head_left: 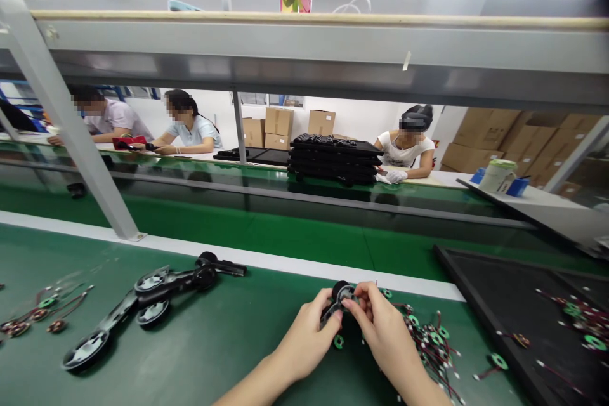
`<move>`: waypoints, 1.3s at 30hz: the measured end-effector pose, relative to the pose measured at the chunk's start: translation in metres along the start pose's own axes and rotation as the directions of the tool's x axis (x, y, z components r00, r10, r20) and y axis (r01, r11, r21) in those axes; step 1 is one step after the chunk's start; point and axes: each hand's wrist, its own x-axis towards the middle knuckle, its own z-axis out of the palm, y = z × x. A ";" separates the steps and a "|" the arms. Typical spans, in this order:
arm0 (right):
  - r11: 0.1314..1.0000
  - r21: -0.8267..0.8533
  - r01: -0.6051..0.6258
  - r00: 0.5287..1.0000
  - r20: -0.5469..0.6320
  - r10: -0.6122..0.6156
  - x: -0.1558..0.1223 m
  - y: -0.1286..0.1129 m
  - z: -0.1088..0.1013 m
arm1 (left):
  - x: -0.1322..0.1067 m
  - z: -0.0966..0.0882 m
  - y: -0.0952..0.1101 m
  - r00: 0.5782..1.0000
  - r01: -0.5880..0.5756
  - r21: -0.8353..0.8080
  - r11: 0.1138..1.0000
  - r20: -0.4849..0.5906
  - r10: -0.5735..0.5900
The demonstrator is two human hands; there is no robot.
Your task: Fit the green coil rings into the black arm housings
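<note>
Both my hands meet low in the middle of the view over the green work surface. My left hand (309,333) and my right hand (380,327) pinch the same small black plastic part (340,295) with a round end, fingers closed on it from either side. Right of my right hand lies a heap of small green round boards with red wires (432,342). A little green board (338,341) lies just under the part.
Several black headband-like frames with round cups (147,295) lie to the left, with loose wired boards (42,311) beyond. A black tray (518,304) with more boards sits at right. Past the conveyor belt (295,228), three people sit near stacked black trays (333,158).
</note>
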 end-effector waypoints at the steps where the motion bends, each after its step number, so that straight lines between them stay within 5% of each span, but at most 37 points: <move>1: 1.000 0.008 -0.009 1.000 -0.012 0.009 0.000 0.000 0.000 | 0.000 0.000 0.001 1.000 -0.016 0.002 1.000 0.009 0.016; 8: 0.985 0.173 -0.020 0.996 0.095 0.004 0.004 -0.001 -0.005 | 0.003 -0.002 -0.001 0.998 0.006 -0.010 1.000 -0.057 -0.006; 17: 0.931 0.357 -0.081 0.976 0.216 0.002 0.005 -0.004 -0.012 | 0.001 -0.001 -0.001 1.000 -0.010 0.000 1.000 -0.015 0.010; 39: 0.680 0.681 -0.271 0.959 0.254 0.128 0.004 -0.004 -0.007 | -0.003 -0.002 0.006 0.988 -0.147 0.266 0.953 0.003 0.152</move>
